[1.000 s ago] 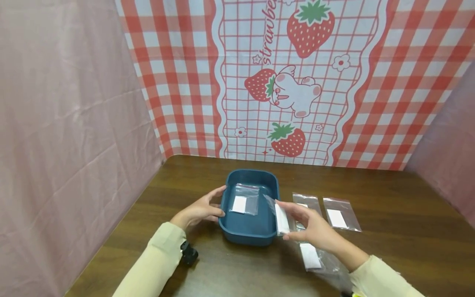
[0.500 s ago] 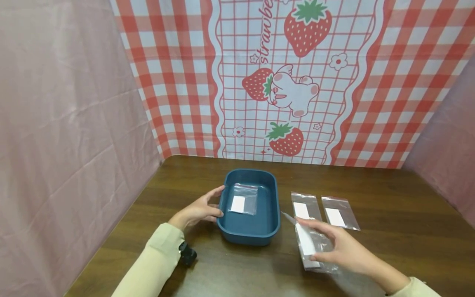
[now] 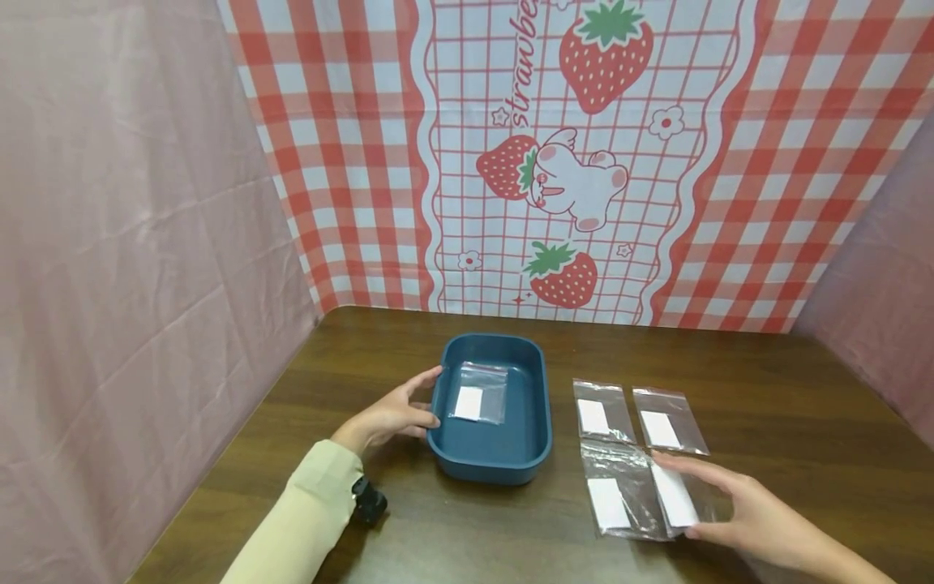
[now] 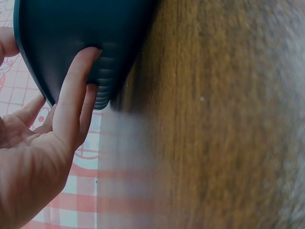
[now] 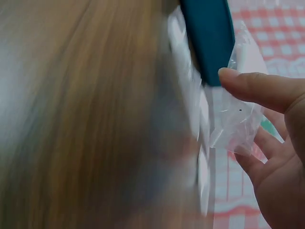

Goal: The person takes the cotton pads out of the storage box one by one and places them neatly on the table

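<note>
Showing in the head view: one blue rectangular tray (image 3: pixel 476 444) on a wood-grain table (image 3: pixel 438 535), with one clear zip-seal bag inside (image 3: pixel 494 397), toward the left, white card within. Left hand (image 3: pixel 390 418), at the tray's left side, fingers spread and nearly straight, touching it; position matches half a second ago. Right hand (image 3: pixel 751 515), thumb and fingers parted by a bag's length, gripping one zip-seal bag with a white card (image 3: pixel 674 496). Change noted: that bag, over the near bag half a second ago, is now to its right; a full second ago it was at the tray's right rim. The near bag (image 3: pixel 608 503) accordingly shows its card uncovered. Behind these, two further bags side by side: far left bag (image 3: pixel 616 410), far right bag (image 3: pixel 682 410). The gripped bag lies right of the tray, well apart from the left hand.

Left wrist view: left hand, fingers extended against the tray's outer wall, nothing enclosed.

Right wrist view: right hand, thumb at one edge of the gripped bag, fingers at the opposite edge; the tray beyond. Whether the bag touches the table cannot be told.
</note>
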Demonstrator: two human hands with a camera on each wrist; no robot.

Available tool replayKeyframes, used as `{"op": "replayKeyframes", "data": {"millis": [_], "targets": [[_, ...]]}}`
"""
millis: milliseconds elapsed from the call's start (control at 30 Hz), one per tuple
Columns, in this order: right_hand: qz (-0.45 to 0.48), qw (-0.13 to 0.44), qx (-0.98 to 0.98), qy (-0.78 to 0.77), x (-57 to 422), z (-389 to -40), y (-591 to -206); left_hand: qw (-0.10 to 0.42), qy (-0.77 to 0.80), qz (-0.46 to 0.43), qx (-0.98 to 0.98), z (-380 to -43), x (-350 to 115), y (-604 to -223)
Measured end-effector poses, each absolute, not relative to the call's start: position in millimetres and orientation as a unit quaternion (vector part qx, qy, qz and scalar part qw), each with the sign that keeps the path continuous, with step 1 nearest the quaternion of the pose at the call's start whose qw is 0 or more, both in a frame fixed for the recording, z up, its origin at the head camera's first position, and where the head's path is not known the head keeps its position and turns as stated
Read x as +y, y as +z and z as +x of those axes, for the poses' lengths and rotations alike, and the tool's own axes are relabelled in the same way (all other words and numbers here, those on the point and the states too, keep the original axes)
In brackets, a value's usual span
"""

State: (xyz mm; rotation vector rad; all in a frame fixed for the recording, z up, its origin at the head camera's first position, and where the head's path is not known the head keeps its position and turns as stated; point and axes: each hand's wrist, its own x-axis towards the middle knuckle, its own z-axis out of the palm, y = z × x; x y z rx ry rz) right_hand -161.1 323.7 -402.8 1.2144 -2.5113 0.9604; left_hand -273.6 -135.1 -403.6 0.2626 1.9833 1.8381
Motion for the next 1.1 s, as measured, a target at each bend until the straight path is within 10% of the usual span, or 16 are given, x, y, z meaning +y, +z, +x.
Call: {"op": "replayKeyframes", "data": {"millis": [667, 1100], "targets": [[0.409, 0.0, -0.868, 0.283, 369.8, -176.7, -428.0, 0.207, 0.657, 0.097, 0.719, -273.8, -136.4, -405.4], [0.433, 0.065, -0.853, 0.285, 359.7, -180.4, -437.1, 0.206, 0.652, 0.096, 0.723, -274.6, -135.7, -406.0]]}}
